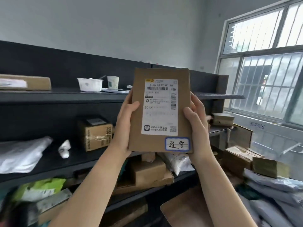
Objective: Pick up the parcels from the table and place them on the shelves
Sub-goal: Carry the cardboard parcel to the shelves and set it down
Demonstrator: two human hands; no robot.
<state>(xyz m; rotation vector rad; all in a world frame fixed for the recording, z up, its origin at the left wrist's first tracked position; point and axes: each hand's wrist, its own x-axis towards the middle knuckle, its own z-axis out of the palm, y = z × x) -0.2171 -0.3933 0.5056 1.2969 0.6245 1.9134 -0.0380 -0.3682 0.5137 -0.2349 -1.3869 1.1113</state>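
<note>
I hold a flat brown cardboard parcel [152, 141] upright in front of me, its white shipping label and a small blue-edged handwritten sticker facing me. My left hand [125, 125] grips its left edge, thumb on the front. On the right edge sits my right hand [196, 123], thumb also on the front. Behind the parcel stand dark shelves [62, 96] with several tiers. The parcel hangs in front of the top and middle tiers, apart from them.
The top shelf carries a long carton [24, 82], a white tub [90, 84] and a paper cup [113, 82]. On the middle tier are a taped box [96, 136] and a grey bag [21, 154]. Lower tiers hold boxes and bags. Piled parcels [262, 166] lie below the window at right.
</note>
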